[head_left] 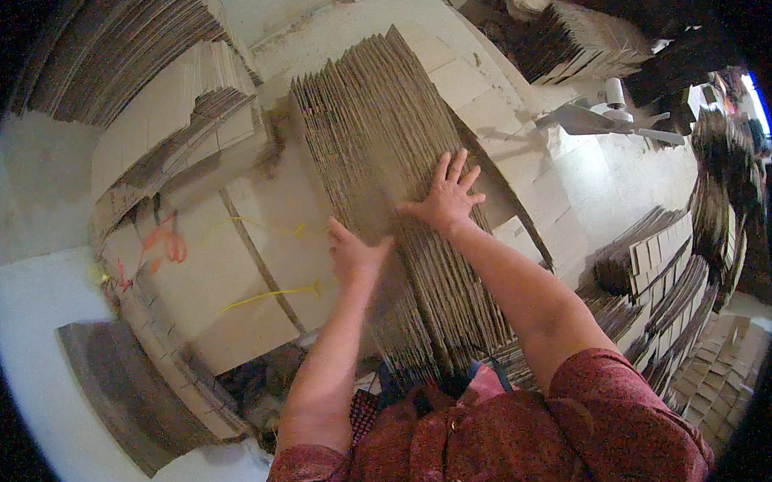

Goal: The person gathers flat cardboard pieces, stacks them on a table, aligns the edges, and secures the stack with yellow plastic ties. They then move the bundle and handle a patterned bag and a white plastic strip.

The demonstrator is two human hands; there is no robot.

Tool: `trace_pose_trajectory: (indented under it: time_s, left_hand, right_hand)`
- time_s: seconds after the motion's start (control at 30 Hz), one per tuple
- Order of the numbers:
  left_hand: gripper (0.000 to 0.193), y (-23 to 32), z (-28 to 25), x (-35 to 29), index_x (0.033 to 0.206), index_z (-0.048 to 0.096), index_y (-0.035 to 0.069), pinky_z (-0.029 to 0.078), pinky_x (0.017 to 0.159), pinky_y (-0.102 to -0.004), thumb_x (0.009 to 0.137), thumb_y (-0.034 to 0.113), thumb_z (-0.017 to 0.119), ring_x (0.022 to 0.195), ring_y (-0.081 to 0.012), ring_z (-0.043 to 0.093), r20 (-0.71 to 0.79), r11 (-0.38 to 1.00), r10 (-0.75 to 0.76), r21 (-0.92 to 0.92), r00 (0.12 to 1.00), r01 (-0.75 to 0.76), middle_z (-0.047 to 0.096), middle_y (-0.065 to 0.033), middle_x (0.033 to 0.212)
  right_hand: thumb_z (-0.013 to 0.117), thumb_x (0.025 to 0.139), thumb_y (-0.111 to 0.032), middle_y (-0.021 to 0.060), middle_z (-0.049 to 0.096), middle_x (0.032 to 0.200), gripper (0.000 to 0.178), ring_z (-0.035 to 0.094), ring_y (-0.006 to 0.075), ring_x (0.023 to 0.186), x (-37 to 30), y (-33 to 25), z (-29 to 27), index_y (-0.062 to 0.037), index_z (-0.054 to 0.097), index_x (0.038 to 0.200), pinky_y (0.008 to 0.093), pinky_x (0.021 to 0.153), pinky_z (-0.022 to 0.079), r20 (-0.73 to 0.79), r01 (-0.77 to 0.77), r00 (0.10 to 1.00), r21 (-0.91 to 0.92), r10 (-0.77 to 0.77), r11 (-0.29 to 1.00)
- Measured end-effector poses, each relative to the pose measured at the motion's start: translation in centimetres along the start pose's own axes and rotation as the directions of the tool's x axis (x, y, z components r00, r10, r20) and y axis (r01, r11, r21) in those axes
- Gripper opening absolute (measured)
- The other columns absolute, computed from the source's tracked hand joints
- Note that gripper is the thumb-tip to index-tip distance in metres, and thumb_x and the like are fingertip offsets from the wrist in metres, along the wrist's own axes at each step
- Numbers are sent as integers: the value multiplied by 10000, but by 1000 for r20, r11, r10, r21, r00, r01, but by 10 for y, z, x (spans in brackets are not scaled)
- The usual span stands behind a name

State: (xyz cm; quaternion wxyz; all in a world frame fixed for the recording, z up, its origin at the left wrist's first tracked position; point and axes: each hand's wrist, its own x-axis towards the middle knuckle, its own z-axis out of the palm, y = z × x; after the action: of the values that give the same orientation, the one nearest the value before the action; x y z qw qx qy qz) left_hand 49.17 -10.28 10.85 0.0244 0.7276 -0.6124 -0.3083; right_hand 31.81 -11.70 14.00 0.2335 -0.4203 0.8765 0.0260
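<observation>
Right now, a long stack of cardboard (363,113) lies across the middle of the table (274,52), its many thin edges facing up and its near end reaching toward the person's shirt (490,443). The right hand (449,195) is spread wide over the stack's right part, fingers fanned and the thumb pointing inward. The left hand (356,253) is by the left side, its thumb held apart from the fingers; neither pinches anything, and how hard either one presses cannot be told. The likeliest trouble is slipping: the edges stand uneven, so a push from one side without a matching hold on the other could make the pieces fan out or skew. The near end seems the weakest spot, as both hands are well away from it. Two yellow strings (272,293) lie to the left, and a sideways shove of the stack might drag or cover them. A careless slide of the bare fingers along those edges could also cut skin.
</observation>
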Motion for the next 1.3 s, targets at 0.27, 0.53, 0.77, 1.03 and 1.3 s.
trace_pose_trajectory:
  time_s: [0.27, 0.53, 0.77, 1.03, 1.3]
  left_hand:
    - [1143, -7, -13, 5, 1389, 25, -15, 362, 989, -414, 582, 299, 770, 1203, -391, 358, -100, 984, -169, 42, 980, 174, 232, -241, 1393]
    - [1047, -9, -44, 4, 1393, 53, -14, 370, 973, -402, 617, 220, 716, 1174, -376, 392, -119, 992, -81, 83, 990, 91, 327, -247, 1326]
    - [1000, 20, -34, 6, 1389, 95, -17, 385, 961, -415, 635, 218, 707, 1165, -368, 403, -120, 993, -73, 84, 990, 84, 316, -242, 1349]
    - [1118, 43, 6, 2, 1391, 99, 1, 358, 977, -461, 595, 384, 785, 1211, -431, 336, -119, 1000, -13, 2, 993, 13, 267, -257, 1375]
    - [1187, 25, 7, 12, 1400, 39, 24, 365, 979, -466, 566, 388, 801, 1243, -425, 303, -76, 1000, -1, -31, 997, -2, 231, -246, 1398]
  right_hand:
    - [748, 489, -636, 162, -94, 1483, 1319, -19, 450, 1338, 2, -3, -1, -60, 22, 1427, 714, 907, 219, 34, -25, 999, 6, 25, 1000]
    - [743, 499, -638, 152, -87, 1486, 1302, -4, 452, 1337, 2, 0, 1, -58, 36, 1425, 700, 910, 236, 20, -12, 1000, -23, 12, 1000]
    - [733, 496, -655, 158, -76, 1486, 1304, 14, 448, 1338, 0, -4, -2, -57, 41, 1425, 697, 895, 254, 5, -14, 1000, -35, 14, 999]
    - [756, 447, -650, 152, -67, 1490, 1344, -11, 444, 1342, 0, -3, 2, -51, 54, 1424, 699, 904, 255, -4, -19, 1000, -11, 19, 1000]
    - [748, 480, -639, 166, -81, 1484, 1325, 1, 459, 1335, 0, 0, 4, -53, 27, 1424, 708, 908, 233, -6, 12, 1000, -3, -12, 1000]
